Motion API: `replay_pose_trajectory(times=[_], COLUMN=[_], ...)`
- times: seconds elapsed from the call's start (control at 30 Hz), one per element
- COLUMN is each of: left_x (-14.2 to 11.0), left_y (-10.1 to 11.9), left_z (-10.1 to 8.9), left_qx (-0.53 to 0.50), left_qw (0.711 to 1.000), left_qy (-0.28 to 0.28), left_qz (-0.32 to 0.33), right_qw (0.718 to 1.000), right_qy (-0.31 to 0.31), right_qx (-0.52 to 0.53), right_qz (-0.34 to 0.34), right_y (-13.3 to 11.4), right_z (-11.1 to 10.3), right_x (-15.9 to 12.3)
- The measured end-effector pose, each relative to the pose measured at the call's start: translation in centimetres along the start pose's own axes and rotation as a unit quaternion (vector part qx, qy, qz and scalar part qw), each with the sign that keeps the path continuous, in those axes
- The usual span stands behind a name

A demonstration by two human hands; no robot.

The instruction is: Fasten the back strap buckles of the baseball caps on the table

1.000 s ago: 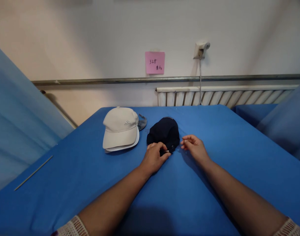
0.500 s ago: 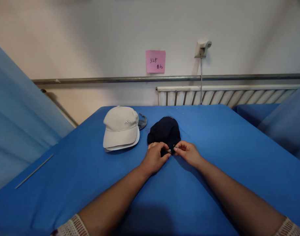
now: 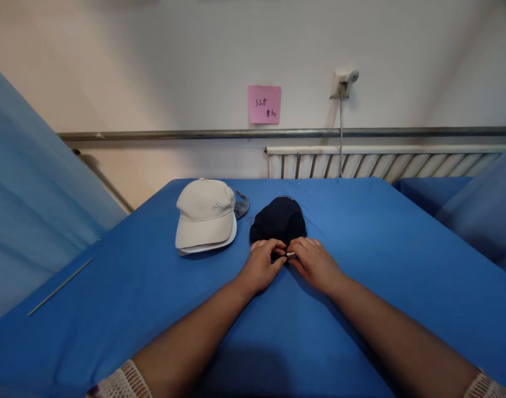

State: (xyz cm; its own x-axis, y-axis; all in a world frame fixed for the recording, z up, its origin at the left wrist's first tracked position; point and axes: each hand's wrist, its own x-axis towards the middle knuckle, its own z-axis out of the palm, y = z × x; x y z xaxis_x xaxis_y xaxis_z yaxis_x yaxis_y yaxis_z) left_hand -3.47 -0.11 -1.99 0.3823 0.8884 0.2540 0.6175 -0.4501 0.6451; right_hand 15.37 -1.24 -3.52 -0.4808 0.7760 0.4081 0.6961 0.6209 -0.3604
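Observation:
A dark navy cap (image 3: 279,218) lies on the blue-covered table (image 3: 253,337), its back strap turned toward me. My left hand (image 3: 261,265) is closed on the left part of that strap, thumb below and fingers above. From the right, my right hand (image 3: 313,262) pinches the strap's other part, its fingertips almost meeting those of the left. A small pale piece shows between the fingertips, too small to name. Most of the strap is hidden by my fingers. Left of the navy cap sits a beige cap (image 3: 205,210), stacked on another pale brim.
Behind the beige cap a grey strap end (image 3: 242,205) sticks out. A thin stick (image 3: 60,287) lies near the table's left edge. Along the back wall run a metal pipe (image 3: 186,134) and a radiator (image 3: 373,163). Blue curtains (image 3: 33,204) hang on both sides.
My right hand has come in from the right of the navy cap and closed on its strap beside the left fingers. My left hand has kept its grip; the caps lie as before.

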Motion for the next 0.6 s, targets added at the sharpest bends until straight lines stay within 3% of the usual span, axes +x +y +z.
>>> replay_pose_trajectory(times=[0.23, 0.6], left_x=[-0.1, 0.2], left_y=[0.0, 0.4], left_z=[-1.4, 0.1], left_qx=[0.042, -0.012], left_qw=[0.999, 1.000], left_qy=[0.005, 0.010], left_qz=[0.023, -0.002], right_qw=[0.998, 0.995], right_qy=[0.035, 0.029], right_qx=[0.053, 0.092], right_qz=[0.010, -0.018], right_y=[0.8, 0.2], right_z=[-0.3, -0.4], right_x=[-0.1, 0.0])
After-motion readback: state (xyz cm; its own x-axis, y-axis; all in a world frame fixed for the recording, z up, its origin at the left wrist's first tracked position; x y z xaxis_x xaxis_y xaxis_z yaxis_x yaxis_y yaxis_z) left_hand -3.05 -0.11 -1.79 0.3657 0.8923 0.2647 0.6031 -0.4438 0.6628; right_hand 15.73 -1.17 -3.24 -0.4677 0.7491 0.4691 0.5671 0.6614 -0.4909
